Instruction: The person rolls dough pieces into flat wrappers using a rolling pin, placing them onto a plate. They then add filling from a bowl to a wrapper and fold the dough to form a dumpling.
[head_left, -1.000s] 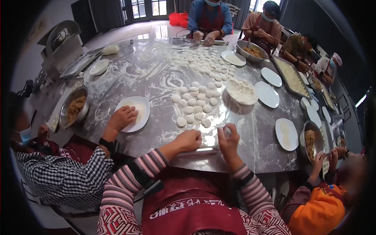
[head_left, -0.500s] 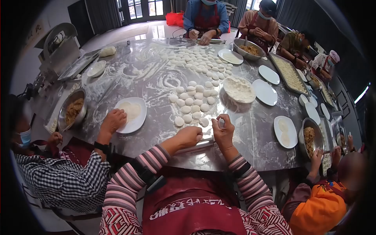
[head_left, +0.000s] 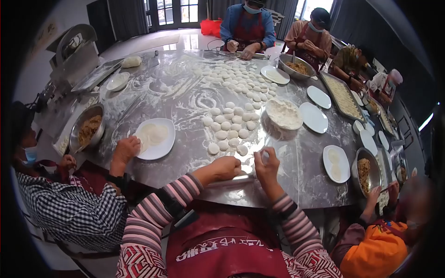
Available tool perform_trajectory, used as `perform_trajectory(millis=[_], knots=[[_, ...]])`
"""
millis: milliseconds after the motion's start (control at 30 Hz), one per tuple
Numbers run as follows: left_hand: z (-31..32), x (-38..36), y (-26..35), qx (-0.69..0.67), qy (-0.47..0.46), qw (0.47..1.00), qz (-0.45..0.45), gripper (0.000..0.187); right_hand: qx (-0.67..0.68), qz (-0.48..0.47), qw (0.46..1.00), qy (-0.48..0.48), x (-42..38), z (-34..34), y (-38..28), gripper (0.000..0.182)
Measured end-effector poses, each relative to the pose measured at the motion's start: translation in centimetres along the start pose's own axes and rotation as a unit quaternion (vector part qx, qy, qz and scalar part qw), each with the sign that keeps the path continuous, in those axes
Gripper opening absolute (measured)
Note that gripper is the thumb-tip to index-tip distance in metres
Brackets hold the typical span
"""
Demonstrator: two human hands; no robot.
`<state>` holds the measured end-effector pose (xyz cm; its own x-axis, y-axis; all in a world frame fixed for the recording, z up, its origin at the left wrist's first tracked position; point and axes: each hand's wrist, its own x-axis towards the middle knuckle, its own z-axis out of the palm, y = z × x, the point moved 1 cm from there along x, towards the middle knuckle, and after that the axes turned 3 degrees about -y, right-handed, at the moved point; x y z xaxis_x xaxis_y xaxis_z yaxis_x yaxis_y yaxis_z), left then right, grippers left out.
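Note:
At the near edge of the floury table, my left hand is closed, knuckles up, and what it grips is hidden. Just to its right, my right hand is curled with thumb and forefinger forming a loop; I cannot make out what is in it. A pale, shiny bar-like strip shows below and between the hands. Right beyond them lies a cluster of small floured dough rounds. A white bowl of flour stands past my right hand.
On the left, a co-worker's hand touches a white plate with flat dough wrappers, near a metal filling bowl. To the right are an oval plate, another filling bowl and a tray. More dough rounds spread farther back.
My hands stay close to where they were; the right one has turned slightly and dropped a little. The left co-worker's hand has drawn back toward the plate's edge. The view has shifted slightly.

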<state>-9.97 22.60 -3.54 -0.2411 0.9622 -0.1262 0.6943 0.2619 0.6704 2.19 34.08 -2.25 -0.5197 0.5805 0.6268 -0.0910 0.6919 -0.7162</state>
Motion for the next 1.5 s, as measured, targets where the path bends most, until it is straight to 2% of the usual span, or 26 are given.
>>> perform_trajectory(millis=[33,67,100,133,200,233,333,467,533,567,600,633,733,800,867,900,933,967,1000,1033,1100,1233,1300,1333,1400,1500], knots=[[0.0,-0.4,-0.1,-0.006,-0.007,1.0,0.002,0.017,-0.013,-0.003,1.0,0.006,-1.4,-0.8,0.2,0.02],[0.0,-0.8,-0.4,-0.011,-0.014,1.0,0.004,0.016,-0.006,0.037,0.999,-0.017,-2.9,-2.1,-0.6,0.021],[0.4,-1.2,-1.0,-0.064,0.012,0.998,0.005,0.016,0.014,0.051,0.998,-0.013,-4.8,-2.7,-0.2,0.022],[0.1,-1.2,-1.0,-0.064,0.017,0.998,0.005,0.016,-0.006,-0.028,1.0,0.008,-5.0,-3.3,-1.4,0.022],[0.3,-1.9,-0.4,-0.082,-0.03,0.996,0.009,0.016,-0.072,-0.011,0.997,-0.033,-5.1,-2.6,0.5,0.021],[-0.1,-2.0,0.7,-0.091,-0.031,0.995,-0.024,0.017,-0.042,-0.007,0.999,-0.011,-3.6,-1.9,0.1,0.021],[0.2,0.1,0.7,0.0,0.014,0.999,-0.034,0.02,-0.003,0.015,1.0,0.002,0.8,0.8,0.3,0.019],[0.1,0.1,0.3,0.025,-0.025,0.999,-0.011,0.017,-0.021,0.019,1.0,-0.005,-1.8,-1.4,-0.4,0.021],[0.5,-0.7,-0.6,0.005,0.009,1.0,-0.007,0.016,-0.11,-0.097,0.989,0.004,-4.4,-3.3,-1.2,0.022],[0.5,-1.4,-0.8,-0.068,-0.007,0.997,-0.025,0.016,0.021,0.032,0.999,-0.01,-5.9,-3.5,-0.6,0.022],[0.5,-1.8,-0.9,-0.14,-0.027,0.989,-0.043,0.016,0.023,0.034,0.999,-0.009,-5.3,-3.1,-0.6,0.022],[0.4,-2.1,-0.8,-0.064,-0.01,0.998,-0.006,0.016,0.0,0.026,1.0,0.002,-4.2,-2.5,-0.8,0.022],[-0.7,-1.8,1.3,-0.016,0.002,0.999,-0.042,0.019,-0.017,0.006,1.0,0.008,-0.2,0.0,0.0,0.02],[-0.5,-0.8,1.0,0.022,0.028,0.998,-0.046,0.02,-0.024,0.051,0.998,-0.003,0.7,0.7,-0.1,0.02],[-0.4,-0.1,0.6,0.026,-0.041,0.999,0.003,0.02,0.005,0.018,1.0,0.016,-1.0,-0.3,0.1,0.019],[-0.7,-0.1,1.0,0.056,-0.059,0.997,-0.008,0.017,-0.02,0.059,0.998,-0.006,-2.4,-1.6,-0.6,0.018],[-0.7,0.2,0.8,0.049,-0.054,0.997,-0.006,0.017,-0.044,-0.039,0.998,0.002,-3.4,-2.5,-1.7,0.018],[-0.7,0.3,0.4,-0.002,-0.014,1.0,-0.003,0.017,-0.006,0.044,0.999,-0.007,-5.0,-3.5,-2.4,0.02],[-0.8,0.4,0.1,-0.049,0.023,0.999,0.0,0.017,0.008,0.063,0.998,-0.026,-6.5,-4.2,-2.3,0.02],[-1.4,0.1,0.5,-0.108,0.015,0.994,-0.025,0.017,0.024,0.067,0.997,-0.021,-7.1,-4.5,-2.6,0.02],[-0.9,-0.3,-0.4,-0.081,0.001,0.996,-0.02,0.016,0.043,0.073,0.996,-0.014,-7.1,-4.2,-2.7,0.02],[-0.8,-1.0,0.3,0.0,0.001,1.0,-0.027,0.018,-0.015,-0.021,0.999,0.027,-1.9,-0.9,-0.1,0.022],[-0.7,-0.6,0.7,0.032,0.017,0.998,-0.056,0.023,-0.017,0.037,0.999,0.002,0.8,0.9,0.1,0.021],[-0.7,-0.2,0.6,0.017,0.042,0.997,-0.062,0.022,-0.007,0.023,1.0,0.007,1.6,1.7,0.4,0.022],[-1.0,0.3,0.8,-0.025,-0.011,0.998,-0.05,0.021,-0.035,0.01,0.999,0.006,1.0,1.1,0.4,0.021],[-0.2,0.3,-0.8,-0.008,-0.003,1.0,0.0,0.017,-0.027,0.014,1.0,-0.007,-3.3,-2.1,-0.4,0.022]])
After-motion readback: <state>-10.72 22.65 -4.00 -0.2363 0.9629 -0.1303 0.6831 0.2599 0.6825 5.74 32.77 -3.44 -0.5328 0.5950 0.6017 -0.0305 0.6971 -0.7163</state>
